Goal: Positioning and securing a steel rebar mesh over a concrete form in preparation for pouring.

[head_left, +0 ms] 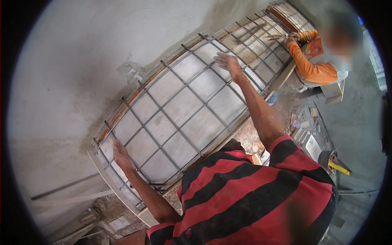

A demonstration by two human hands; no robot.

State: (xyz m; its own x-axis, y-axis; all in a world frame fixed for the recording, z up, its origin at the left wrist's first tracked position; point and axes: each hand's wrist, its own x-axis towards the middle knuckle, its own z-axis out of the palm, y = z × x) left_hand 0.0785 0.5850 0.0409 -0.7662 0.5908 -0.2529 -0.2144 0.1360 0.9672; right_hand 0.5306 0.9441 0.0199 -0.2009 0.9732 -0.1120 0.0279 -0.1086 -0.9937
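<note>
A mesh of crossed steel bars [162, 109] stretches before me over pale flat panels [154, 127], along a grey wall. Near its left end, my left hand [121, 156] is open, with fingers held straight, over or against the bars; contact cannot be made out. My right hand [228, 65] reaches farther along the mesh, open and palm down, fingers extended above a pale panel. Neither hand holds anything. Wooden boards [118, 195] edge the panels.
At the far right, another person in orange sleeves [304, 61] works over the mesh, hands at a thin tool or rods. Stacked blocks [308, 143], a yellow-handled tool [339, 168] and rubble lie on the floor to my right. Wood scraps [79, 223] lie at lower left.
</note>
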